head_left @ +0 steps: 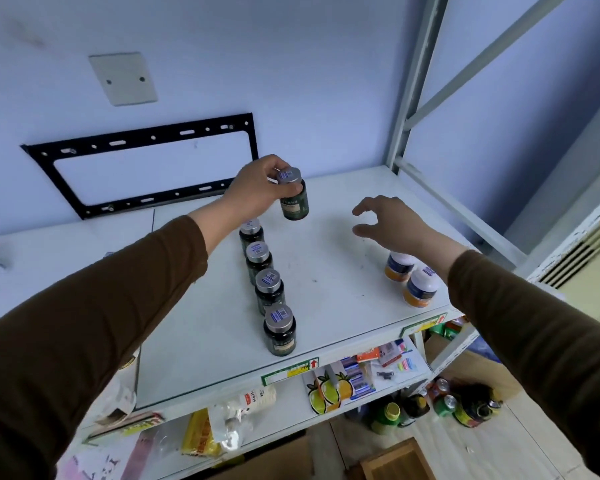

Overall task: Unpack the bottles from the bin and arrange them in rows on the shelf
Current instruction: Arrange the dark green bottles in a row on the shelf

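A pale blue wall (291, 64) carries a blank cover plate (122, 79) and a black mounting bracket (142, 164), a grey metal rack frame (416, 98) stands at the right, a vent (582, 251) sits beyond it, and the floor (492, 441) is light wood.

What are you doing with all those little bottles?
The left hand holds a dark green bottle by its top, above the far end of a row of four matching bottles on the white shelf. The right hand hovers open, holding nothing. Two white-capped bottles stand near the shelf's right edge.
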`<state>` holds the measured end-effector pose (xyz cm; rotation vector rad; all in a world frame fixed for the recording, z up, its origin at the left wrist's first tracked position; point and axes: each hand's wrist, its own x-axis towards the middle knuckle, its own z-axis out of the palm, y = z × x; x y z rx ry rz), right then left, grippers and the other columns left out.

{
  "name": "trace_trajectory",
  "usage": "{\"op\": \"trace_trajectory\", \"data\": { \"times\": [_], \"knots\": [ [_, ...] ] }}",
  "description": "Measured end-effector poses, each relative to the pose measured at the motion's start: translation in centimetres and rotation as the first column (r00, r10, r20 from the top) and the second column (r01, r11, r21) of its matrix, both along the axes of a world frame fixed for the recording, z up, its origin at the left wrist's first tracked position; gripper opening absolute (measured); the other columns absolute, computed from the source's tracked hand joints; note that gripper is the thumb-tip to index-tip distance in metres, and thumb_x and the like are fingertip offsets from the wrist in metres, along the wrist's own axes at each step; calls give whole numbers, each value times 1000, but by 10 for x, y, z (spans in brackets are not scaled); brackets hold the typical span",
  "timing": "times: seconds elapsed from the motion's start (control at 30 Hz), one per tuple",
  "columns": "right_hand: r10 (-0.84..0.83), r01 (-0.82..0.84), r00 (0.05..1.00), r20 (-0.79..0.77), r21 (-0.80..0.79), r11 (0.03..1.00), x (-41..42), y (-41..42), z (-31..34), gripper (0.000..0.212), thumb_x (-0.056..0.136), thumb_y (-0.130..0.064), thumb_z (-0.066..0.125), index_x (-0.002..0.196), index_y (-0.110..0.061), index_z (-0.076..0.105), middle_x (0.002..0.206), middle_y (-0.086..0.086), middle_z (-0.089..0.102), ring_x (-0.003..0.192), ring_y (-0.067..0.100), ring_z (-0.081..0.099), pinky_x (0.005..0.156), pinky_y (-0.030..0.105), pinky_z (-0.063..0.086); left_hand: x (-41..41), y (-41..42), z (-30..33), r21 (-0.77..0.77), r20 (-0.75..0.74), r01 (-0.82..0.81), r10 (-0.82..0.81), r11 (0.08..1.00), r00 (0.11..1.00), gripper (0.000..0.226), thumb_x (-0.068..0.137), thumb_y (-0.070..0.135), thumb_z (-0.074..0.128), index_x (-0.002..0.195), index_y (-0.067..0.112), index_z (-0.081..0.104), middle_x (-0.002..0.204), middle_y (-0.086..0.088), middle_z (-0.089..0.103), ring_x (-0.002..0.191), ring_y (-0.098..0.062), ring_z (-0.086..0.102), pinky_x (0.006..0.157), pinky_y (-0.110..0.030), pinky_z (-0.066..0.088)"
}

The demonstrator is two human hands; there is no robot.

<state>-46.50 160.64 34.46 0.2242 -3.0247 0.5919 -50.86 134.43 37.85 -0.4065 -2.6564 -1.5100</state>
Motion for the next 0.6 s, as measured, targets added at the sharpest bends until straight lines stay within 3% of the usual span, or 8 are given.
{"op": "trace_trajectory", "data": {
  "times": [0.13,0.23,0.43,0.6],
  "knots": [
    [77,-77,997,-30,-11,997,-7,-31,2,33,92,-39,61,123,-27,59,118,2,59,111,21,48,82,30,36,-27,-29,0,20,-62,-113,114,993,992,33,81,23,77,110,14,63,98,10,62,88,-10,58,76,-24,46],
    [116,-116,993,-28,-2,993,-12,-47,1,33,93,-39,61,123,-26,59,122,2,58,109,21,48,85,31,38,-48,-48,-9,11,-65,-181,181,983,981,30,81,20,76,107,14,62,96,12,61,89,-11,57,75,-23,46],
    [151,-151,988,24,6,989,-20,-63,-9,32,93,-40,61,122,-28,59,120,1,58,101,18,49,88,34,42,-81,-69,-43,-77,52,-230,234,970,971,32,81,23,77,107,14,61,97,3,62,86,-14,58,66,-24,44],
    [183,-184,981,66,6,983,-23,-70,-21,32,92,-39,62,121,-26,60,116,3,60,91,17,49,81,30,41,-93,-72,-70,-193,117,-233,258,953,959,39,79,27,79,111,13,60,105,-3,63,92,-20,59,73,-31,47]
  ]
}}
